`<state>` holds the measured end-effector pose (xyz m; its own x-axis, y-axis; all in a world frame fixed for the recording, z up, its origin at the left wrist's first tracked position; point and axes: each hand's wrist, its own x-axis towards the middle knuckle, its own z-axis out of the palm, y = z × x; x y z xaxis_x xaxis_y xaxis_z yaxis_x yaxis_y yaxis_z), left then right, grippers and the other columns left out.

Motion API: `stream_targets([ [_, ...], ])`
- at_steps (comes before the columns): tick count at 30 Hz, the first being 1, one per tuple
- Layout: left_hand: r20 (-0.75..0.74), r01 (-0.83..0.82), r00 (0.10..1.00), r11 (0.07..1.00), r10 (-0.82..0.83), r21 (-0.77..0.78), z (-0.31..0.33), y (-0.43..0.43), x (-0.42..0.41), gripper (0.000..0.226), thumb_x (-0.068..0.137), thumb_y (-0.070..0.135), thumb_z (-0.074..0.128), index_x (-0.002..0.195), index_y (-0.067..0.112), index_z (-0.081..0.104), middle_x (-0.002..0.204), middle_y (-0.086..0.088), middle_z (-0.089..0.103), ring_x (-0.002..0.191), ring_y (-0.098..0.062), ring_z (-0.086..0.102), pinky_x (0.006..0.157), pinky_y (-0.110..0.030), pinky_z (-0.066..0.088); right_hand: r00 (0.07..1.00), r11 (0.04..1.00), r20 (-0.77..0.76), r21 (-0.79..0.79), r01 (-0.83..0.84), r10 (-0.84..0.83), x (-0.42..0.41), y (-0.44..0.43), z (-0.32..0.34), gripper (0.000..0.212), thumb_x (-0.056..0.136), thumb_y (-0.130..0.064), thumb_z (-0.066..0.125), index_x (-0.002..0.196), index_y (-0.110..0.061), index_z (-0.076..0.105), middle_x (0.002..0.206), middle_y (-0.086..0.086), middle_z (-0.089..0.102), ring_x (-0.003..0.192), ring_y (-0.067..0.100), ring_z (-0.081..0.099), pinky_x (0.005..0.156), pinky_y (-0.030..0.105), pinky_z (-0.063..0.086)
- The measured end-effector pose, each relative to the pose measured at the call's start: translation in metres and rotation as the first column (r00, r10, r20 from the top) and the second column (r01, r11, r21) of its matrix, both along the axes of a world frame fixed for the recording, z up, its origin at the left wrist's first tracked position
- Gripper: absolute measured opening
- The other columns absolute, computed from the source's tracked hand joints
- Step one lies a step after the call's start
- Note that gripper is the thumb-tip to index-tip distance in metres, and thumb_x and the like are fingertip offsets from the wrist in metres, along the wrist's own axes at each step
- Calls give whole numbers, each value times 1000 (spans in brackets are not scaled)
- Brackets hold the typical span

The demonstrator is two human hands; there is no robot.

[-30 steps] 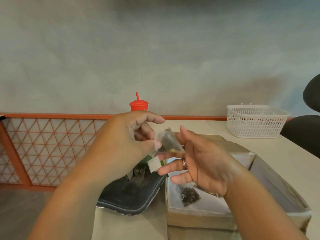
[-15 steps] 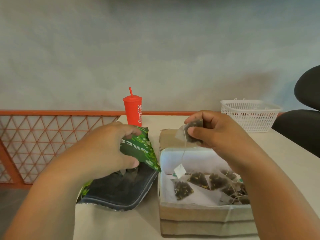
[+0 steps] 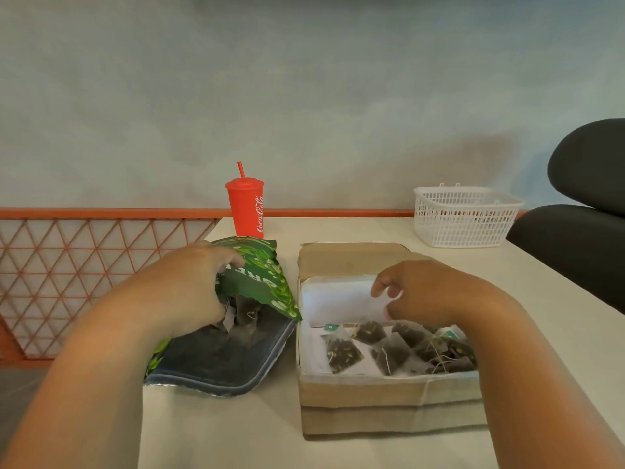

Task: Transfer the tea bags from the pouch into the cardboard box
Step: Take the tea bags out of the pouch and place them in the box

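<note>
The green tea pouch lies open on the table, its dark lining facing me and a few tea bags showing at its mouth. My left hand grips the pouch's upper flap and holds the mouth open. To the right stands the open cardboard box with a white lining. Several pyramid tea bags lie on its floor. My right hand hovers low inside the box just above the tea bags, with fingers loosely curled and nothing visible between them.
A red cup with a straw stands behind the pouch. A white plastic basket sits at the back right of the table. A black chair is at the right edge, and an orange lattice railing at the left.
My right hand carried a tea bag from in front of me over the box, lowered into it and no longer holds the bag. My left hand moved back down to the pouch's flap.
</note>
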<state>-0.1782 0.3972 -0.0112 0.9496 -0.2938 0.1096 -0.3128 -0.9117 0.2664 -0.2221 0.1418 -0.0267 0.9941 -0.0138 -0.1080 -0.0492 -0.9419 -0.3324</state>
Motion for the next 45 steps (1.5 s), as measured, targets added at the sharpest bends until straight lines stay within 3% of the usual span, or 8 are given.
stream_targets([
  [6,16,-12,1000,999,13,-31,-3,2,4,61,78,0,64,125,34,47,110,10,40,92,-9,41,60,-17,31,940,934,-184,-164,-317,287,13,42,-22,37,93,-17,46,129,-25,51,145,-4,33,129,19,38,104,30,30],
  [8,18,-8,1000,999,9,-37,-3,3,5,61,78,1,64,126,34,46,110,10,40,91,-9,40,59,-16,31,909,897,-311,-254,-362,278,19,48,-34,33,94,-15,41,122,-12,57,134,5,47,117,25,48,98,34,38],
  [12,22,3,1000,999,-2,-45,-3,5,6,61,78,1,64,126,34,46,108,11,40,89,-8,40,57,-11,29,936,937,-326,-267,-226,133,17,39,-35,22,90,-12,41,82,-5,60,77,4,52,71,18,48,73,33,45],
  [20,11,7,1000,999,-6,-48,0,5,5,61,79,3,64,127,35,45,107,11,43,93,-10,43,59,-17,33,892,956,-448,-283,-77,-61,6,6,-11,17,87,-7,51,88,-2,67,80,7,68,76,19,61,81,31,49],
  [27,143,21,990,980,7,-198,1,6,6,49,76,-5,59,110,29,57,90,15,52,70,0,45,56,-14,33,796,992,-593,-105,74,-122,1,5,1,21,87,0,43,79,-2,62,56,1,45,52,9,37,54,19,29],
  [32,268,42,963,958,38,-285,6,7,3,40,76,-6,60,91,31,57,81,15,55,68,-2,50,67,-23,42,965,995,-263,-103,-16,-11,-18,0,26,18,90,-10,53,93,-8,70,83,4,72,76,14,66,87,26,50],
  [35,276,55,961,955,29,-292,6,7,4,40,76,-6,61,91,31,56,80,15,54,67,-2,50,64,-23,41,983,998,-182,61,1,10,-32,-6,36,24,90,-10,48,87,-17,70,71,-2,72,70,9,66,84,24,50],
  [45,286,69,958,954,18,-292,4,2,6,35,77,-2,64,96,27,62,79,15,55,66,1,51,59,-18,39,910,978,-413,-198,-60,-28,-14,1,17,29,94,-13,43,113,-8,63,86,-2,72,77,12,64,93,32,48],
])
